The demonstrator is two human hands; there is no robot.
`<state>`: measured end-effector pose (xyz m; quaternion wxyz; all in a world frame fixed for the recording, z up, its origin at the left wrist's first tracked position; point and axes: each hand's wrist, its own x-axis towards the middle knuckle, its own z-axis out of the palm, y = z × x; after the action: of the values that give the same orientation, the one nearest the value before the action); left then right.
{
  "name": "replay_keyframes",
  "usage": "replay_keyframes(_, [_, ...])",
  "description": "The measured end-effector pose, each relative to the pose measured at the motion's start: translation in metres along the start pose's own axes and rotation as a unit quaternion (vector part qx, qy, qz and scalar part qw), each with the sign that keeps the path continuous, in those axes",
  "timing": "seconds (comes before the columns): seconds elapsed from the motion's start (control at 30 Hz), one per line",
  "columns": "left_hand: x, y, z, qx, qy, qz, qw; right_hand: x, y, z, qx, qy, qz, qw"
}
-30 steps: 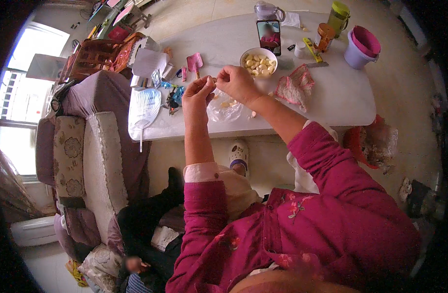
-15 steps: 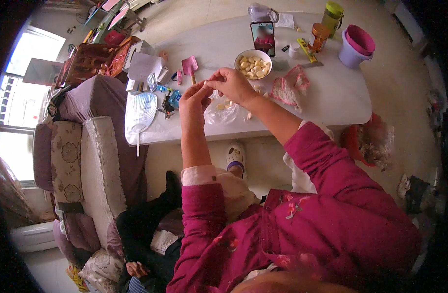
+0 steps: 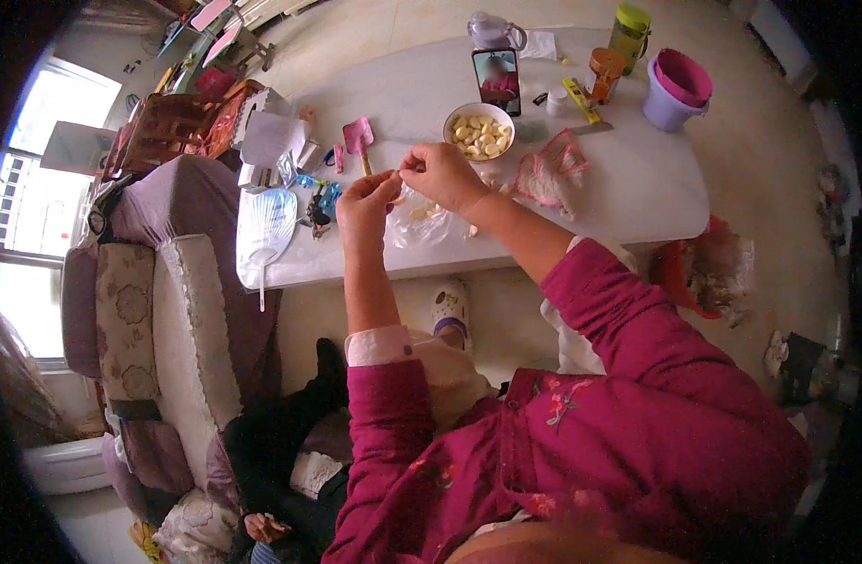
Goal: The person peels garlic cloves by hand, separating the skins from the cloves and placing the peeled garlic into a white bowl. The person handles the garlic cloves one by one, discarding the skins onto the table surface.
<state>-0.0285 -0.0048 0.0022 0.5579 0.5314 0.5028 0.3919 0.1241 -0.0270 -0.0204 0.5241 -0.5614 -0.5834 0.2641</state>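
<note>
My left hand (image 3: 365, 211) is closed in a pinch above the table's near side, with a small pale garlic clove mostly hidden at its fingertips. Right beside it, my right hand (image 3: 444, 177) pinches at the same spot; what its fingertips grip is too small to make out. Beneath the hands lies a clear plastic bag (image 3: 420, 228) with a few cloves on it. Loose cloves (image 3: 488, 177) and bits of skin are scattered to its right. Just beyond my right hand stands a white bowl (image 3: 447, 141) filled with peeled garlic cloves.
A phone (image 3: 496, 85) stands upright behind the bowl. Rightward are a pink-edged cloth (image 3: 550, 169), a knife (image 3: 593, 128), an orange jar (image 3: 604, 75), a green bottle (image 3: 628, 39) and nested buckets (image 3: 673, 99). A pink shovel (image 3: 359, 135) and a fan (image 3: 266, 226) lie left. Someone sits lower left.
My hands have drawn slightly apart at the fingertips, and the clove shows less than before. The whole view has shifted a little.
</note>
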Motion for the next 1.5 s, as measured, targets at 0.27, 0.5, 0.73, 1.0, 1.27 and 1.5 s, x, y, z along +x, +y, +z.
replay_keyframes(0.27, [-0.005, 0.004, 0.004, 0.019, -0.009, 0.003, 1.0, 0.0, 0.001, -0.001, -0.008, 0.012, -0.025, 1.0])
replay_keyframes(0.5, [0.004, -0.003, 0.0, 0.053, -0.007, 0.015, 0.998, 0.003, 0.006, 0.0, 0.028, 0.004, -0.021, 0.999])
replay_keyframes(0.73, [0.005, -0.009, 0.002, 0.13, 0.01, 0.053, 0.99, 0.0, 0.003, -0.005, -0.057, -0.026, -0.027, 0.998])
replay_keyframes(1.0, [0.005, -0.009, 0.003, 0.123, -0.02, 0.079, 0.989, 0.001, 0.003, -0.006, -0.066, -0.021, -0.042, 0.997])
replay_keyframes(1.27, [0.002, -0.003, 0.011, 0.005, 0.019, 0.072, 0.997, 0.009, 0.016, -0.001, -0.029, 0.068, -0.038, 0.997])
replay_keyframes(1.5, [0.002, 0.001, -0.002, -0.033, 0.02, 0.05, 0.998, 0.011, 0.006, -0.015, 0.276, -0.047, 0.211, 0.937])
